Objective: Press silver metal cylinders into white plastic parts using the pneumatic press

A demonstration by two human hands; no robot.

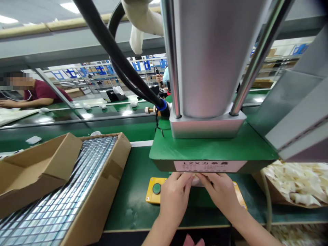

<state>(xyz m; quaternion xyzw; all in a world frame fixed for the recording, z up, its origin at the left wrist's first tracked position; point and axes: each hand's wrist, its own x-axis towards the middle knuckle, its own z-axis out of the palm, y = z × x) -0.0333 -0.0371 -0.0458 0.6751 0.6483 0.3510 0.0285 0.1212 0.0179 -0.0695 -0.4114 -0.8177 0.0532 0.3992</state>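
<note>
My left hand (176, 194) and my right hand (220, 191) meet under the front edge of a green-topped press (212, 147). Between their fingertips is a small white rounded piece (196, 181), mostly hidden by fingers and thumbs; its kind does not show. Both hands are closed on it in a pinch. Behind my left hand is a yellow control box with a green button (156, 188). Another yellow end of a control box (240, 196) shows beside my right wrist.
At left, a cardboard box (110, 184) holds rows of silvery cylindrical cells, with a cardboard tray (33, 171) resting on top. Cream-coloured pieces (299, 181) fill a box at right. A black hose (123, 68) joins the press. Two people are across the line.
</note>
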